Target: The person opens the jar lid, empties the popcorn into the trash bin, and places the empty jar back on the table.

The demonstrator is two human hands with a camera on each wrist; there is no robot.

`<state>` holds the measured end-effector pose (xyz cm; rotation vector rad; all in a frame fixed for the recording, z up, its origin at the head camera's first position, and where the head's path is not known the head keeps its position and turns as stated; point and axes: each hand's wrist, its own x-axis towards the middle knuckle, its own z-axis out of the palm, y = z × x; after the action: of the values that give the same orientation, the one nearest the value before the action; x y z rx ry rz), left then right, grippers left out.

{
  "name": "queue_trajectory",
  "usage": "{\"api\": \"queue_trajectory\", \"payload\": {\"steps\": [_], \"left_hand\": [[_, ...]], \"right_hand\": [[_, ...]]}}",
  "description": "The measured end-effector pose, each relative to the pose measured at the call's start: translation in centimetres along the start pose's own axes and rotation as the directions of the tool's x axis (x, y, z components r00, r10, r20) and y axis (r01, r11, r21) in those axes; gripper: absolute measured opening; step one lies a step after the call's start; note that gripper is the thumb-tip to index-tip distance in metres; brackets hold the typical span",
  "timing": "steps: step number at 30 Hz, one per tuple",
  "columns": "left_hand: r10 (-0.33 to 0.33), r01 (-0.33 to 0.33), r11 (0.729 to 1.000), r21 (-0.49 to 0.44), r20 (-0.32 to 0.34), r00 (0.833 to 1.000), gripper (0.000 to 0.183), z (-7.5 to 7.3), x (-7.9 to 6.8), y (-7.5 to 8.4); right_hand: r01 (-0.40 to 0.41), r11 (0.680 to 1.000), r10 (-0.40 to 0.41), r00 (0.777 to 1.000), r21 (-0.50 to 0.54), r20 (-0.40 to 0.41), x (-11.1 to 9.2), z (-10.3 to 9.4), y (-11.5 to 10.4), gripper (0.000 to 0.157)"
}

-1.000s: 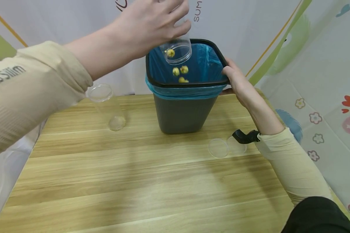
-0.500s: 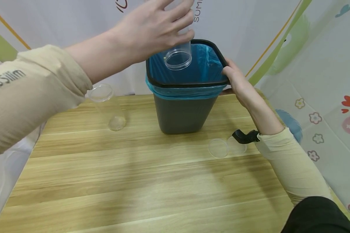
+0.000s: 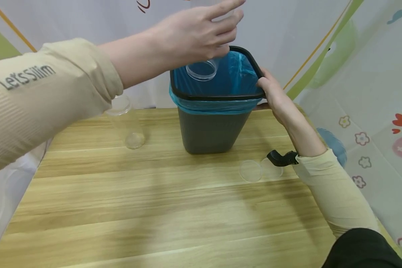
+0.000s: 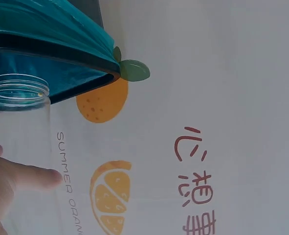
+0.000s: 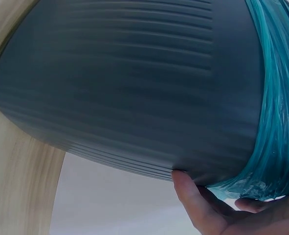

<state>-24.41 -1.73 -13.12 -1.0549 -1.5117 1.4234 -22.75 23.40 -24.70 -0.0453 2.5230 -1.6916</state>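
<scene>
A clear plastic jar (image 3: 201,78) hangs mouth down over the trash bin (image 3: 214,130), held by my left hand (image 3: 201,37). In the left wrist view the jar's threaded mouth (image 4: 18,95) shows a tiny yellow crumb inside. The dark grey bin stands on the table, lined with a blue bag (image 3: 217,107) folded over under its black rim. My right hand (image 3: 275,93) grips the bin at its right side. Seen from the right wrist, the fingertips (image 5: 184,181) touch the ribbed wall just below the bag. The bin's bottom is hidden.
Another clear jar (image 3: 127,123) stands upright at the left of the wooden table (image 3: 147,201), partly behind the left sleeve. Two clear round lids (image 3: 250,171) lie right of the bin, near a black bracket (image 3: 281,158) on the right wrist. A printed curtain (image 3: 358,93) hangs behind and to the right.
Several yellowish pieces fell from the jar into the bin and are out of sight. My left hand has shifted right, keeping the jar over the bin. The right hand stays on the bin.
</scene>
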Motion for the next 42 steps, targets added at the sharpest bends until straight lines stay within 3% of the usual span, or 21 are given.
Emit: {"api": "queue_trajectory", "payload": {"steps": [10, 21, 28, 36, 42], "left_hand": [[0.152, -0.151, 0.977, 0.151, 0.007, 0.988, 0.064, -0.6, 1.6, 0.3], [0.210, -0.216, 0.949, 0.229, 0.049, 0.976, 0.061, -1.3, 2.5, 0.2], [0.174, -0.187, 0.956, 0.226, 0.077, 0.982, 0.058, -1.4, 2.7, 0.2], [0.047, -0.060, 0.996, 0.068, 0.181, 0.982, 0.060, -1.7, 2.4, -0.2], [0.032, -0.038, 0.999, 0.031, 0.192, 0.981, 0.062, -1.6, 1.9, -0.3]], "right_hand": [[-0.001, 1.000, 0.001, 1.000, 0.001, 0.004, 0.0, 0.0, 0.1, 0.067], [0.003, 1.000, -0.003, 1.000, -0.003, 0.015, 0.0, -0.2, 0.1, 0.066], [0.003, 1.000, -0.003, 1.000, -0.011, 0.015, -0.1, -0.3, 0.1, 0.066], [0.007, 1.000, -0.007, 1.000, -0.008, 0.015, 0.0, -0.3, 0.1, 0.067], [0.009, 1.000, -0.009, 1.000, -0.015, 0.018, -0.1, -0.4, 0.1, 0.066]]}}
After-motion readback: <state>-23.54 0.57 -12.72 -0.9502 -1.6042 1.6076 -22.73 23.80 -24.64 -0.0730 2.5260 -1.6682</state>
